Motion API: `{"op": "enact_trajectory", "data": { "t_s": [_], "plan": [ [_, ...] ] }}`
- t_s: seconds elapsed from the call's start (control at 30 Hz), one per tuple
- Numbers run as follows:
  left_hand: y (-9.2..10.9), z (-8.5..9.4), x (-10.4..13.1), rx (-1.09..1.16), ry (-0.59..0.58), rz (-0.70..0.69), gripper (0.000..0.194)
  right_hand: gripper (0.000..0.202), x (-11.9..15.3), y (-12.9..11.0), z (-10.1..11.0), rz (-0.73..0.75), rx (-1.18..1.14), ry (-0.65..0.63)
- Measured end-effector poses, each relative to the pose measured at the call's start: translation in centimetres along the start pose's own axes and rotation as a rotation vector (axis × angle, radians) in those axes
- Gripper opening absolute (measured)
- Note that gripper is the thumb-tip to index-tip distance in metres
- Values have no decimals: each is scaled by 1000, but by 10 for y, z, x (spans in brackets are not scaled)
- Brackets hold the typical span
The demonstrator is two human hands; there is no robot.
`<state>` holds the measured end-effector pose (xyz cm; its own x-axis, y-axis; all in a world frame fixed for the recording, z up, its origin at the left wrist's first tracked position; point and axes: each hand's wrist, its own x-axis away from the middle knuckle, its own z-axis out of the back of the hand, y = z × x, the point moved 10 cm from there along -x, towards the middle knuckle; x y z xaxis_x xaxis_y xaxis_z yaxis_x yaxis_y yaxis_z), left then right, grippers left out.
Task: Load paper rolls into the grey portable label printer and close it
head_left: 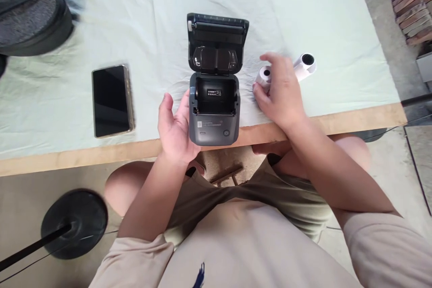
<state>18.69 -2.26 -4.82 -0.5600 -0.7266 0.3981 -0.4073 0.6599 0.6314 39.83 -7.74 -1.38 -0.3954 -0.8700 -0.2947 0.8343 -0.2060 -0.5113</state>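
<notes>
A small dark label printer [215, 130] rests on my left hand [177, 130], its lid [218, 36] raised and its paper bay showing bare inside. The palm is turned up under the printer's left side, with the thumb apart from the body. To the right, my right hand [281, 90] reaches over a small white paper roll [263, 77], thumb at its lower side and index finger bent above it. A second white roll [303, 66] with a dark core lies just behind that hand.
On the left of the pale cloth-covered table [151, 18] lies a black phone [111, 101]. A black bag [30, 13] occupies the far left corner. The table's wooden edge [81, 156] runs in front of my lap, and a round black stand base [76, 222] is on the floor.
</notes>
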Motion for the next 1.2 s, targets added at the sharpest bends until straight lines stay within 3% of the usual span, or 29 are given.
{"op": "enact_trajectory", "data": {
  "t_s": [0.1,0.2,0.27,0.33,0.43,0.6,0.7,0.77,0.9,1.03,1.17,1.2],
  "plan": [
    [1,-1,-1,21,9,-6,66,60,2,-5,18,41,-302,70],
    [0,-4,0,37,-30,-15,48,49,9,-42,48,197,-436,174],
    [1,-7,2,16,-78,-49,31,39,16,-77,64,302,-378,208],
    [3,-7,4,-7,-101,-99,16,34,19,-108,60,351,-243,113],
    [0,-2,7,-43,-82,-130,24,34,20,-129,45,402,-58,21],
    [-2,2,8,-90,-58,-132,38,26,17,-122,24,422,88,-36],
    [-1,1,6,-65,-72,-129,30,19,21,-124,29,459,99,33],
    [0,2,4,-62,-60,-123,26,25,25,-127,28,473,92,50],
    [-1,2,4,-70,-75,-110,34,29,37,-136,24,542,-15,28],
    [-1,3,6,-134,-97,-116,49,16,43,-139,38,606,-227,91],
    [-2,11,0,-221,-108,-145,71,4,24,-108,61,436,-412,286],
    [-3,11,-2,-245,-137,-151,83,13,18,-99,62,377,-418,297]
  ]
}}
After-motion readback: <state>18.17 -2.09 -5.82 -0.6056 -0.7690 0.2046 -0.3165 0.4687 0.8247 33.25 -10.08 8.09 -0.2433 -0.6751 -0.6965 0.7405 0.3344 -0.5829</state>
